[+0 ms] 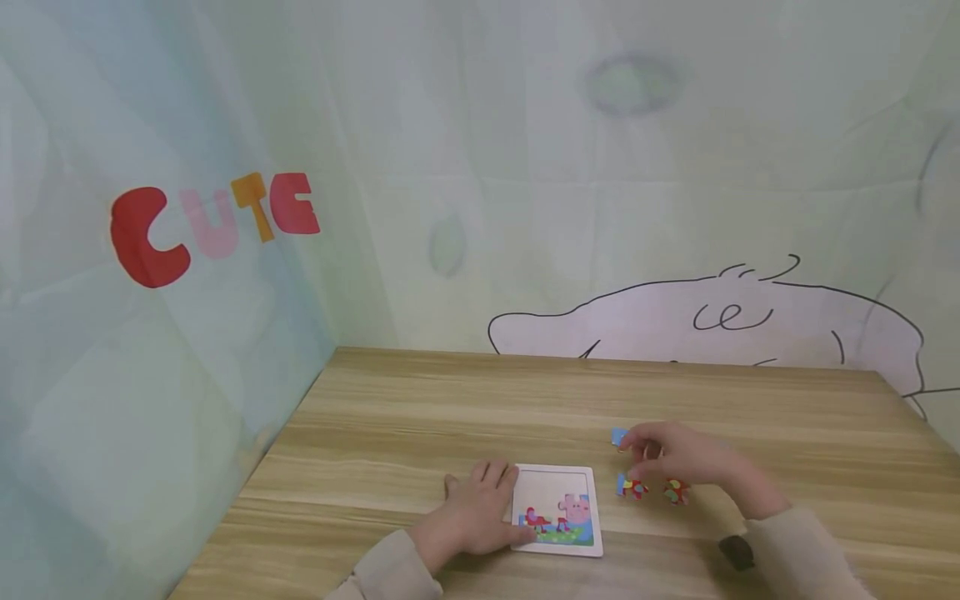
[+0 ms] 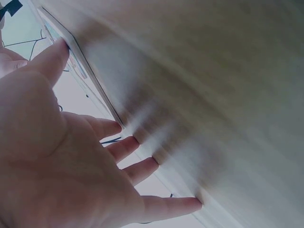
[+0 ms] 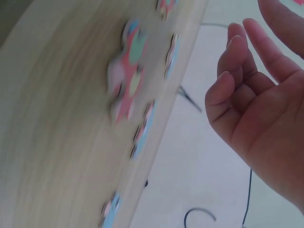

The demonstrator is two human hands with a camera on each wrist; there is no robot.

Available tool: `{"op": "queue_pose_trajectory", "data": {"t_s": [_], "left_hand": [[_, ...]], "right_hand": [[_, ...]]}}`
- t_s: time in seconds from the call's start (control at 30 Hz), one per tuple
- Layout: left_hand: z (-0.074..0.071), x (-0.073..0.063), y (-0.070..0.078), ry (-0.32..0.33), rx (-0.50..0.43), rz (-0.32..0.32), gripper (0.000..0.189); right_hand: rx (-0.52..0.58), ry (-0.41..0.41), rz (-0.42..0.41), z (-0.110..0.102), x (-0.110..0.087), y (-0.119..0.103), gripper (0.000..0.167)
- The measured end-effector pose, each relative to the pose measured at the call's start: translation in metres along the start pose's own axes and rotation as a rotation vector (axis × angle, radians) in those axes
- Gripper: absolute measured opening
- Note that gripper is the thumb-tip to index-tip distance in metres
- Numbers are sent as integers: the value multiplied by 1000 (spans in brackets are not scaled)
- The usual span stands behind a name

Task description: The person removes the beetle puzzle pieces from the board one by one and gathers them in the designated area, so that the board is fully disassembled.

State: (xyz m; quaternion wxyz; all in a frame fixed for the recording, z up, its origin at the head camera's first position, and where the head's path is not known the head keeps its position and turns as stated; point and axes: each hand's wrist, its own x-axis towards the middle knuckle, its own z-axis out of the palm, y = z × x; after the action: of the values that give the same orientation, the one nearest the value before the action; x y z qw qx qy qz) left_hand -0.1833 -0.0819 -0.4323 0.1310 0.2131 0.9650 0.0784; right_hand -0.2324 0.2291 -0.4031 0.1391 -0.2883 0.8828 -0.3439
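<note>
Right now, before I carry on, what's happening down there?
A person is doing a small jigsaw. Their left hand is spread at the left side of the puzzle board, thumb lying on it. The right hand is above the loose pieces on the table, fingers bent, with no piece visible in its grasp. The picture is partly filled in along the bottom and lower right; its upper left is bare.

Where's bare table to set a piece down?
Bare: the wooden table left of the left hand, and the strip between the puzzle board and the printed backdrop. Crowded: right of the board, where loose puzzle pieces lie near the right hand.
</note>
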Motion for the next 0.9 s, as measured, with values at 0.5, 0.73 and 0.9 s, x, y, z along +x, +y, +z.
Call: {"op": "queue_pose_trajectory", "data": {"t_s": [0.5,0.73,0.9], "left_hand": [[1,1,0,-3,1,-6,92],[2,1,-1,10,4,-2,92],[2,1,-2,6,2,-1,92]], "right_hand": [[-19,-54,-46,33,20,-17,36],[-42,-73,-54,45,27,-22,33],[-16,-95,-89,52,31,-23,32]]}}
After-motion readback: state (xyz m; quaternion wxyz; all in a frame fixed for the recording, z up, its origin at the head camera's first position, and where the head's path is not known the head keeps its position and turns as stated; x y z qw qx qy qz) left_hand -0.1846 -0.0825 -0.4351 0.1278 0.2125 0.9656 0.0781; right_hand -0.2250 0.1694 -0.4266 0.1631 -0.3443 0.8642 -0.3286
